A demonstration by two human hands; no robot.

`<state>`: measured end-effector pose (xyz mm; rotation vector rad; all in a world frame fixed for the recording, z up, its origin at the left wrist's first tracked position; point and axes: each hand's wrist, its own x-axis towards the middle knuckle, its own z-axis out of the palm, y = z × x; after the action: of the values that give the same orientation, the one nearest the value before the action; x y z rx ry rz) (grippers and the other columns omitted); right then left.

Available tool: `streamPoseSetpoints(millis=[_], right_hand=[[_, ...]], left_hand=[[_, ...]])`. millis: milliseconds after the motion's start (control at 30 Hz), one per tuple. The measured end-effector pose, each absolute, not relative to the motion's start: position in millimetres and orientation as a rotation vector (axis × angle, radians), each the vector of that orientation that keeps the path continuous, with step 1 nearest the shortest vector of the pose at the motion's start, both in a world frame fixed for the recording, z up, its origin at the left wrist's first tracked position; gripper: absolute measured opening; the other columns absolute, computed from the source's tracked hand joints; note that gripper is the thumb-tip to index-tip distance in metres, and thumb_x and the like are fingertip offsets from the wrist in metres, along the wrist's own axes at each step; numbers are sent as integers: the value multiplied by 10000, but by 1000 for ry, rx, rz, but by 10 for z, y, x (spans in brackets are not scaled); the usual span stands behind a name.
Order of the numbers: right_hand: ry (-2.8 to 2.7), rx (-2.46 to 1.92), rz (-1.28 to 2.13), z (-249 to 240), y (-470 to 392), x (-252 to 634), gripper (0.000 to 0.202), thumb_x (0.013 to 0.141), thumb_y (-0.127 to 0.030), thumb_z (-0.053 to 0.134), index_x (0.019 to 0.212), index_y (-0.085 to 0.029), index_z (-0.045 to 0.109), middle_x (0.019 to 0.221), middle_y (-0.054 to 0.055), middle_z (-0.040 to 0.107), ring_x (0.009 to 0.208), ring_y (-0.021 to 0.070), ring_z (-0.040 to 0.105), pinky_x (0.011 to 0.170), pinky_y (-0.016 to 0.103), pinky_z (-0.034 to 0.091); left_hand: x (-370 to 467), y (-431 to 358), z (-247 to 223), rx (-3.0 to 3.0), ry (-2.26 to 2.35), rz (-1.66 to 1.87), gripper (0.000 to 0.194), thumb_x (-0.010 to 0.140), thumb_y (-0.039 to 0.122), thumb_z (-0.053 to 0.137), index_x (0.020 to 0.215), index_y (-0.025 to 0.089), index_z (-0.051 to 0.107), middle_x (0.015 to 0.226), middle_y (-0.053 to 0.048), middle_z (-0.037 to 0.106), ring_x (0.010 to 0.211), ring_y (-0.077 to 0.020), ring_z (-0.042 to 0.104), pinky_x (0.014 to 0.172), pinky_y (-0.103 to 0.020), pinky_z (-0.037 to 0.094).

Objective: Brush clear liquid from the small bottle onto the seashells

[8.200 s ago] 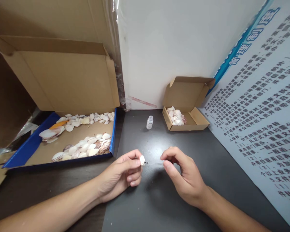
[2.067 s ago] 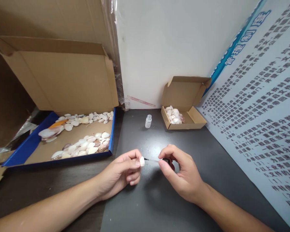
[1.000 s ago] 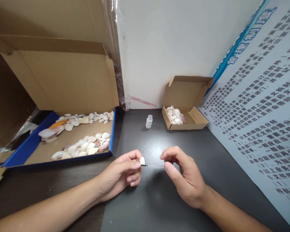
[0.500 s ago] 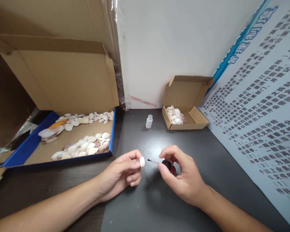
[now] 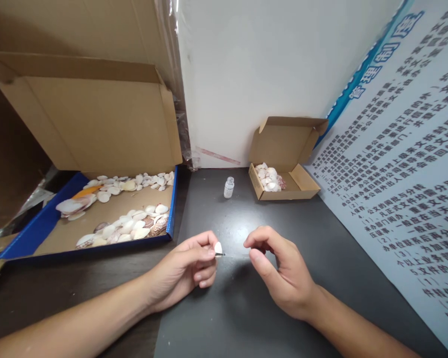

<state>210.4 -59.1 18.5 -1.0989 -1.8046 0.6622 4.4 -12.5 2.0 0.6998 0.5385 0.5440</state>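
Between the thumb and fingers of my left hand (image 5: 192, 266) is a small white shell (image 5: 218, 247). A thin clear brush (image 5: 234, 255) reaches leftward from my right hand (image 5: 283, 273), its dark tip touching the lower edge of the shell. The fingers of my right hand are curled round the brush's handle end; the dark cap is hidden behind them. Beyond both hands stands a small clear glass bottle (image 5: 229, 188) without a lid, upright on the dark grey mat (image 5: 209, 214).
At the left, an open blue-edged cardboard box (image 5: 174, 199) holds many shells. A smaller open cardboard box (image 5: 291, 195) with shells stands at the back right. A white panel (image 5: 246, 89) rises behind, and a printed sheet (image 5: 392, 174) runs along the right.
The brush has moved left, so its tip now meets the shell. The shell has tilted in my left hand, and the dark cap has gone out of sight behind my right fingers.
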Motion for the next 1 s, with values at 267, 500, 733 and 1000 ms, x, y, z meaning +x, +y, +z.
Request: streamPoseSetpoints(millis=[267,500,733,1000], right_hand=[[-1787,-1184,598,174,-569,2071,109,846,-148,568,900,-230,522,684,-46,480,539,116,445,491,234,388],[-1818,-1091,658,188,-572,2097,95,928,-169,451,913,-229,523,680,-35,512,567,127,482,529,244,414],[-1800,-1176,592,192,-572,2073,80,848,-145,548,846,-224,534,662,-44,466,533,117,449,495,240,387],[-1806,-1146,652,215,-573,2077,70,894,-166,510,863,-223,534,661,-37,510,545,123,472,505,241,398]], left_hand=[[50,-121,24,696,530,549,103,875,157,561,781,174,523,556,78,338,471,-63,240,508,-224,247],[44,-124,17,696,532,542,96,871,180,570,794,182,513,555,80,319,479,-69,237,513,-226,247],[49,-123,27,699,536,548,109,869,170,578,774,174,524,560,77,336,471,-61,240,510,-221,254],[47,-123,25,690,544,545,107,857,198,604,785,179,527,550,79,333,473,-65,247,512,-220,257]])
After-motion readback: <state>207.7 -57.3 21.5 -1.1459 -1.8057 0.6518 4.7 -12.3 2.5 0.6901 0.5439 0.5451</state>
